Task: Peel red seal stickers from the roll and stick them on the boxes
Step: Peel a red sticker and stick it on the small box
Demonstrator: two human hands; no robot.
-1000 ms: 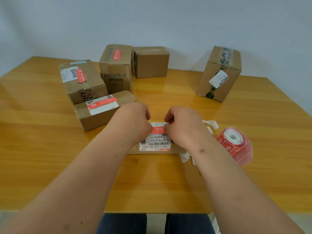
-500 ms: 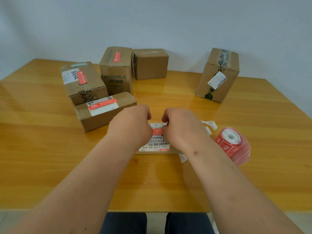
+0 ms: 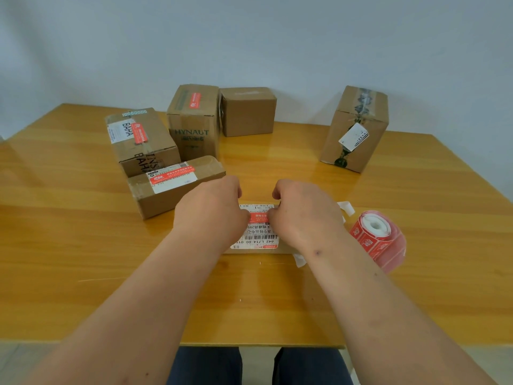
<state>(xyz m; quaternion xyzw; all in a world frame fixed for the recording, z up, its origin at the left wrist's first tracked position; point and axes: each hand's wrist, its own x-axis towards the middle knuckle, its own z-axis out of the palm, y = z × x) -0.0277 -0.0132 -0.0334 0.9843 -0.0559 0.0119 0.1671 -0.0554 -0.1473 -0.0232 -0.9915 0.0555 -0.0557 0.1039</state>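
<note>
A flat cardboard box point(image 3: 283, 249) with a white barcode label lies in the middle of the table. Across the label sits a red seal sticker point(image 3: 258, 218). My left hand point(image 3: 211, 215) and my right hand point(image 3: 302, 215) rest on the box with fingers curled, and each thumb presses one end of the sticker. The sticker's ends are hidden under my thumbs. The red sticker roll point(image 3: 377, 240) stands on the table just right of my right wrist.
Three boxes bearing red stickers, the long box point(image 3: 177, 187), the BAHA box point(image 3: 141, 143) and the HYNAUT box point(image 3: 194, 120), stand at the left. A plain box point(image 3: 247, 112) and a tall box point(image 3: 355, 129) stand farther back. White backing strips point(image 3: 345, 208) lie near the roll.
Both hands stay on the flat box with the sticker between the thumbs. The visible gap between the thumbs has narrowed slightly. Nothing else on the table moved.
</note>
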